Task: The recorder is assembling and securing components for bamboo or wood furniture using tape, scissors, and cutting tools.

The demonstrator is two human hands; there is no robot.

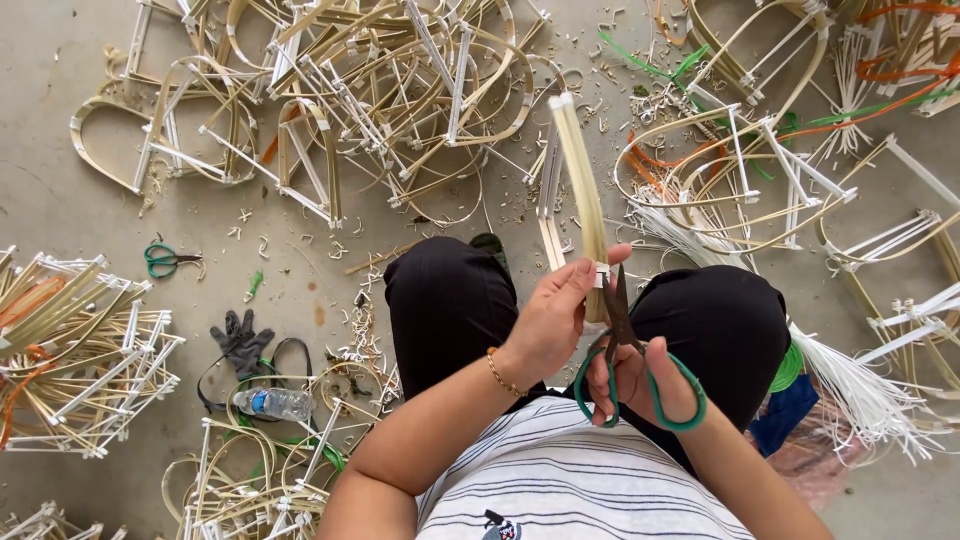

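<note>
Bamboo is the material almost everywhere in this view. The left hand [553, 318] is closed around a flat bundle of pale bamboo strips [580, 175], which stands nearly upright and leans a little away from the person; a white plastic tie [601, 275] binds the bundle just above the gripping fingers. The right hand [640, 380] is closed through the loops of green-handled scissors [628, 350], and the blades point up so that their tips are at the tie, touching it or almost touching. I cannot tell how far the blades are open.

From here I judge several risks. The blade tips are very close to the left thumb and forefinger, so a slip of the scissors could cut the skin. If the blades bite the tie itself instead of its loose end, the bundle could spring apart and the strips could fall on the black trousers [450, 300] below the hands. The bundle is long and is held only at its lower end, so it could twist in the grip and pull the tie away from the blades.

Beyond the hands lie many finished bamboo frames [400, 90]. To the left of the hands are a grey glove [240, 342], a plastic water bottle [272, 402] and a second pair of green scissors [165, 260]. To the right lies a heap of white ties [860, 390].
</note>
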